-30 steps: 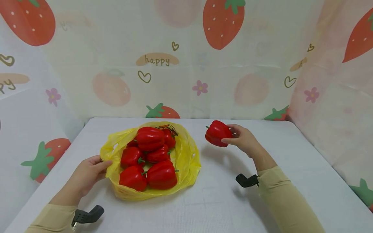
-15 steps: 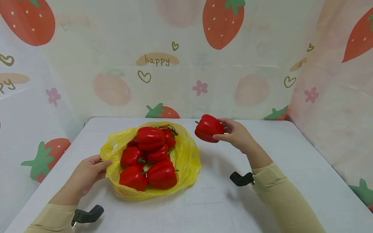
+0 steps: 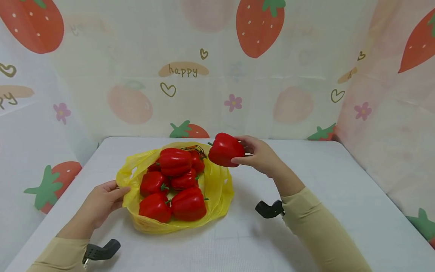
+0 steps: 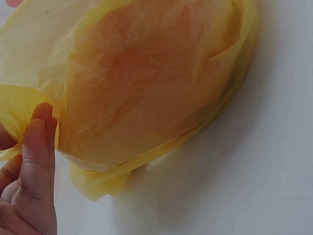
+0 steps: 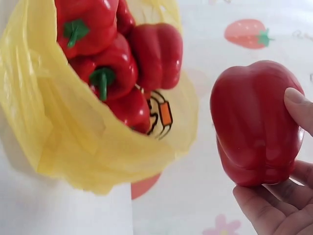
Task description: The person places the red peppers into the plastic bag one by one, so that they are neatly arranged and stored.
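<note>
A yellow plastic bag [image 3: 217, 196] lies wide-mouthed on the table, with several red bell peppers [image 3: 188, 204] piled inside. Its left rim is pinched by my left hand [image 3: 105, 202]; the left wrist view shows the thumb and fingers [image 4: 36, 156] gathering the thin plastic. My right hand [image 3: 259, 155] grips one red bell pepper [image 3: 225, 150] by its base end, the green stem pointing left. That pepper is held in the air and overlaps the bag's back right rim in the head view. In the right wrist view the held bell pepper [image 5: 257, 120] is apart from the bag [image 5: 63, 142].
The white table [image 3: 323, 181] stretches to the right of the bag. A strawberry-printed cloth [image 3: 251, 79] hangs behind it and along both sides. Each sleeve carries a black wrist mount [image 3: 270, 209]. Printed black and orange marks [image 5: 165, 113] show on the bag's inside.
My right hand has carried the bell pepper leftward and slightly up, from right of the bag to its back right rim. My left hand and the bag have stayed put.
</note>
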{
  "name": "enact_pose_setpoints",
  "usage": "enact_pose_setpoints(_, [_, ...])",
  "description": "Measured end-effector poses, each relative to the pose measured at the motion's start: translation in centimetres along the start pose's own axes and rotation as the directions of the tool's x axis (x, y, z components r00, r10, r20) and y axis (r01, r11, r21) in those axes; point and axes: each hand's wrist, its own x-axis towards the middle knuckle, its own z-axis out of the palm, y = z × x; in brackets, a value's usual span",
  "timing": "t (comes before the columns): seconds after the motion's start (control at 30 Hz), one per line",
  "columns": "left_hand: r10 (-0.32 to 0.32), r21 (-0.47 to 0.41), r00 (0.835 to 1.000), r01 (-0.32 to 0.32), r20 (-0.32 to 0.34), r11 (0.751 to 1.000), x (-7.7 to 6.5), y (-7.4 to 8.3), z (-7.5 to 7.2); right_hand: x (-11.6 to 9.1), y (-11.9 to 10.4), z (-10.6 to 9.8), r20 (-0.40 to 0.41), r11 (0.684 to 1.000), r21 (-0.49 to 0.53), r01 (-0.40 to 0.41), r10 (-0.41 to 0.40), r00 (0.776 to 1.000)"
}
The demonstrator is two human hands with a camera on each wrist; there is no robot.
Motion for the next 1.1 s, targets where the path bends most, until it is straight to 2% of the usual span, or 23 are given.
enact_pose_setpoints(0.27, [-0.008,-0.006,1.0,0.008,-0.001,1.0,0.0,0.0,0.0,0.2,-1.9,2.4,0.085,0.997,-0.003,0.082,-0.081,0.993])
enact_pose_setpoints(0.57, [-0.013,-0.016,1.0,0.013,-0.005,1.0,0.1,-0.2,0.1,0.3,-3.4,5.1,0.179,0.986,0.065,0.155,-0.164,0.97])
enact_pose_setpoints(0.83, [-0.011,-0.006,1.0,0.011,-0.001,1.0,0.1,-0.2,0.1,0.5,-4.3,6.8,0.256,0.99,0.01,0.142,-0.14,0.957])
enact_pose_setpoints(1.1, [-0.011,0.003,1.0,0.011,-0.009,1.0,0.1,-0.2,0.2,0.8,-4.0,8.6,0.318,0.992,-0.061,0.114,-0.089,0.944])
